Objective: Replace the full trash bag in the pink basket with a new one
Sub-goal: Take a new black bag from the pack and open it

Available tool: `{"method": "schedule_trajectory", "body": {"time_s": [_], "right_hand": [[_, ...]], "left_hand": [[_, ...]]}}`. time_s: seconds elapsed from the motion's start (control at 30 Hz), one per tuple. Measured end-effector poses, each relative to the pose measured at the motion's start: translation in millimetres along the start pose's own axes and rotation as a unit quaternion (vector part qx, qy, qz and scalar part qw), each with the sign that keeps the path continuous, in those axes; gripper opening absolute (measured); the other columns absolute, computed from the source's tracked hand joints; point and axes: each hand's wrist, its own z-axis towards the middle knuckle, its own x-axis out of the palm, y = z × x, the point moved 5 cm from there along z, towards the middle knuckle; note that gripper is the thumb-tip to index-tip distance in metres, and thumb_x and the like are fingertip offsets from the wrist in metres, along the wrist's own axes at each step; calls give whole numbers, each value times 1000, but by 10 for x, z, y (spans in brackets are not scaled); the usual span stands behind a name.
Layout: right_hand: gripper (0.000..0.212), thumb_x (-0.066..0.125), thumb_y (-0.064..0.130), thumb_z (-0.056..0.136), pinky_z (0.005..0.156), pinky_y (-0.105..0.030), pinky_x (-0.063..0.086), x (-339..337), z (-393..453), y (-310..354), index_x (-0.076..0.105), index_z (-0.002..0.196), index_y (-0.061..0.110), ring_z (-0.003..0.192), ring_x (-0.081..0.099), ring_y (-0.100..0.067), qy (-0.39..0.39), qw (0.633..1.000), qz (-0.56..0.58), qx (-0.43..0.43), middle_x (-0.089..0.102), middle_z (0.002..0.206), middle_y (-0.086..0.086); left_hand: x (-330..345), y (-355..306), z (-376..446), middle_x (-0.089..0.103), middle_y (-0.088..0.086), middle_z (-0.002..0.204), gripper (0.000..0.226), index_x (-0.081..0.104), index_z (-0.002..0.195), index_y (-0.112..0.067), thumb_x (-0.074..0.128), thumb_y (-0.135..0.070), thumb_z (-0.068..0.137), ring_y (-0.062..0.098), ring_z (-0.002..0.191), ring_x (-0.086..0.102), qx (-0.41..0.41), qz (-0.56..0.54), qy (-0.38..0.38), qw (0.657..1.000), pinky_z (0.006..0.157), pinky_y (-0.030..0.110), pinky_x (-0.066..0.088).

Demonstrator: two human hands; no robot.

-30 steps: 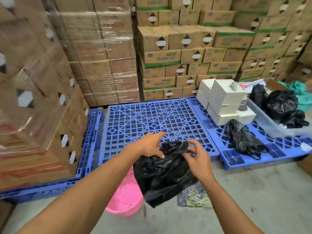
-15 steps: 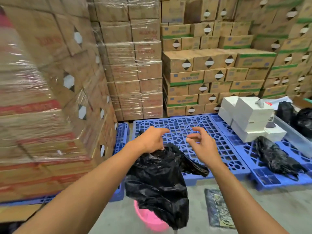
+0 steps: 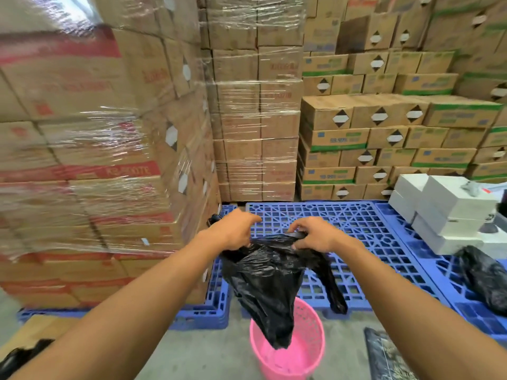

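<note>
While one black trash bag [image 3: 270, 281] hangs from my two hands, its crumpled, glossy body sags down and its lowest tip dips into the mouth of the single pink basket [image 3: 310, 349] on the concrete floor. My left hand [image 3: 233, 231] grips the bag's top edge with curled fingers, and my right hand [image 3: 312, 233] pinches the opposite side of the rim, so the opening is bunched between them. One loose strip of the bag trails down on the right, in front of the pallet's edge. Pink mesh wall and pink bottom show inside the basket; I cannot tell whether anything small lies there. Behind it lies a blue plastic pallet [image 3: 343, 223], with another to its right carrying several white boxes [image 3: 450, 215] and one more black bag [image 3: 485, 278], stuffed and lying on its side. Shrink-wrapped cardboard cartons [image 3: 255, 119] are stacked behind and to my left.
</note>
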Motion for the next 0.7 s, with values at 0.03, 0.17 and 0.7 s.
{"method": "schedule_trajectory", "body": {"time_s": [0.03, 0.17, 0.7], "right_hand": [[44, 70, 25, 82, 97, -38, 41, 3, -36, -3, 53, 121, 18, 124, 49, -29, -7, 1000, -1, 1, 51, 136, -9], [44, 69, 24, 83, 92, -40, 44, 226, -220, -168, 53, 122, 14, 117, 53, -30, 16, 997, -59, 56, 55, 131, -13], [28, 72, 24, 79, 74, -33, 43, 915, -578, -1057, 58, 101, 13, 95, 58, -28, 38, 986, -26, 159, 61, 102, -10]], "left_hand": [[45, 88, 16, 62, 17, 126, 59, 36, 144, -12, 55, 1, 89, 32, 120, 53, -13, -4, -9, 1000, 99, 43, 47], [246, 317, 59, 62, 21, 125, 52, 43, 141, -12, 53, 0, 91, 35, 117, 56, -61, -49, -26, 997, 98, 47, 49], [1302, 284, 397, 67, 25, 112, 49, 55, 131, -5, 68, -18, 86, 35, 104, 62, -88, -267, 54, 958, 100, 39, 47]]}}
